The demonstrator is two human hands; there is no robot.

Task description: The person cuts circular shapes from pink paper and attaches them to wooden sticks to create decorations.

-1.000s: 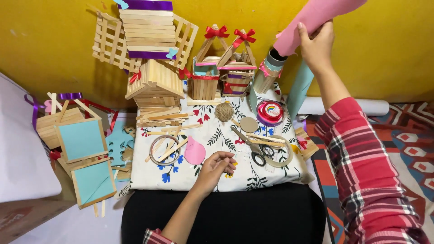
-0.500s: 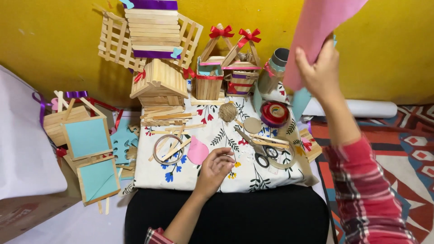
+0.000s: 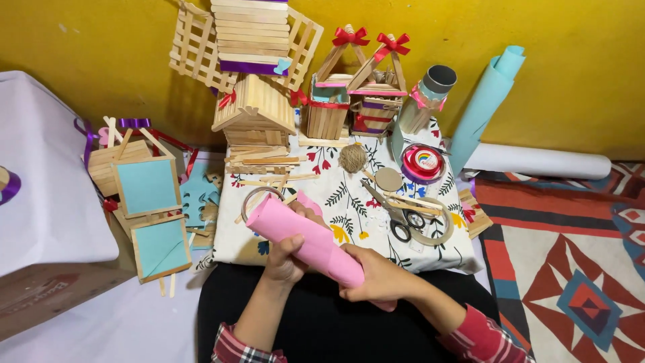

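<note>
Both of my hands hold a rolled pink paper sheet (image 3: 306,238) just above my lap, at the near edge of a floral cloth (image 3: 349,202). My left hand (image 3: 285,259) wraps around the roll's middle from below. My right hand (image 3: 376,275) grips its lower right end. The roll lies slanted, its open end pointing up and left, near a metal ring (image 3: 259,198) on the cloth.
On the cloth lie scissors (image 3: 393,208), a twine ball (image 3: 352,158), a red ribbon spool (image 3: 422,163) and loose craft sticks. Stick-built houses (image 3: 255,111) stand at the back against a yellow wall. A teal paper roll (image 3: 484,107) leans at right; teal-panelled frames (image 3: 151,215) sit left.
My right hand brought the pink roll down from high at the upper right to my lap. My left hand left the cloth and took hold of the roll.
</note>
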